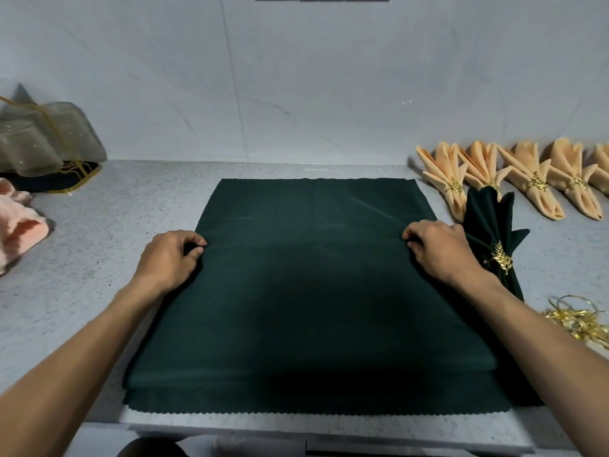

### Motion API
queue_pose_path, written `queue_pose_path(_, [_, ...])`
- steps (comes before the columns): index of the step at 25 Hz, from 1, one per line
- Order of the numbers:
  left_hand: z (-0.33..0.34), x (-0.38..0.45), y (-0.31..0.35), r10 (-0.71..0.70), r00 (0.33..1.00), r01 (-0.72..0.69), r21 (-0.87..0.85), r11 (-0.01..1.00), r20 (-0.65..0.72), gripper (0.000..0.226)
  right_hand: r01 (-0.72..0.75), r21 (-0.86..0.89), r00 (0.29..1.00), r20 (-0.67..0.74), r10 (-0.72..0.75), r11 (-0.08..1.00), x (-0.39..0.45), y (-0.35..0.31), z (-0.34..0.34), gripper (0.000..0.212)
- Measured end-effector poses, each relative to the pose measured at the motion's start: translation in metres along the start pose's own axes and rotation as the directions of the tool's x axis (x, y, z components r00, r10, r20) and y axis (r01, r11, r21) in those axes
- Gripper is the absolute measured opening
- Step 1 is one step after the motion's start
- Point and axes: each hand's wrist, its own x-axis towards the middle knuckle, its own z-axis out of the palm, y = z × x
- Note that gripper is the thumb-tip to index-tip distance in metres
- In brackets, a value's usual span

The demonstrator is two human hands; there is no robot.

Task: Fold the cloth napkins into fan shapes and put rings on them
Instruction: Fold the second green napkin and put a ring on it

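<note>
A dark green cloth napkin (309,291) lies spread flat on the speckled grey bench (99,258), its zigzag-cut near edge close to the bench's front edge and a folded layer showing as a ridge just behind that edge. The left hand (169,257) pinches the napkin's left edge with curled fingers (197,249), and the right hand (440,250) pinches the right edge likewise, both about halfway up the cloth, where a faint crease runs between them. Just right of the napkin, partly hidden behind the right wrist, lies one finished green fan napkin (494,235) gathered in a gold leaf ring (499,258). Beyond it, along the wall to the napkin's far right, stands a row of five peach fan napkins (527,183), each with a gold ring; the fifth is cut off by the frame edge. To the napkin's near right sits a tangle of loose gold rings (580,319), too jumbled and cropped to count. Far left of the napkin, a sheer grey organza pouch (43,140) with gold cord rests on a dark gold-trimmed item, mostly covered. In front of that, a crumpled pink cloth (16,222) is cut off at the left edge.
</note>
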Motion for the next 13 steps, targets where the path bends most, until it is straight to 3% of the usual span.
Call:
queue_pose_path(4, [-0.006, -0.003, 0.008, -0.009, 1.000, 0.008, 0.074, 0.997, 0.022, 0.017, -0.014, -0.046, 1.000, 0.014, 0.015, 0.999, -0.002, -0.003, 0.001, 0.014])
queue_pose_path(7, [-0.023, -0.042, 0.041, 0.191, 0.981, -0.171, 0.280, 0.945, -0.045, 0.028, -0.050, -0.138, 0.993, -0.111, 0.034, 0.989, -0.021, -0.019, -0.009, 0.025])
queue_pose_path(10, [-0.014, -0.144, 0.083, 0.383, 0.923, -0.361, 0.256, 0.897, -0.039, 0.045, -0.039, 0.012, 0.960, -0.278, 0.041, 0.999, -0.078, -0.068, -0.021, 0.015])
queue_pose_path(13, [0.025, -0.203, 0.099, 0.367, 0.925, -0.379, 0.261, 0.888, 0.094, 0.051, 0.126, 0.153, 0.958, -0.274, -0.081, 0.980, -0.140, -0.135, -0.006, 0.016])
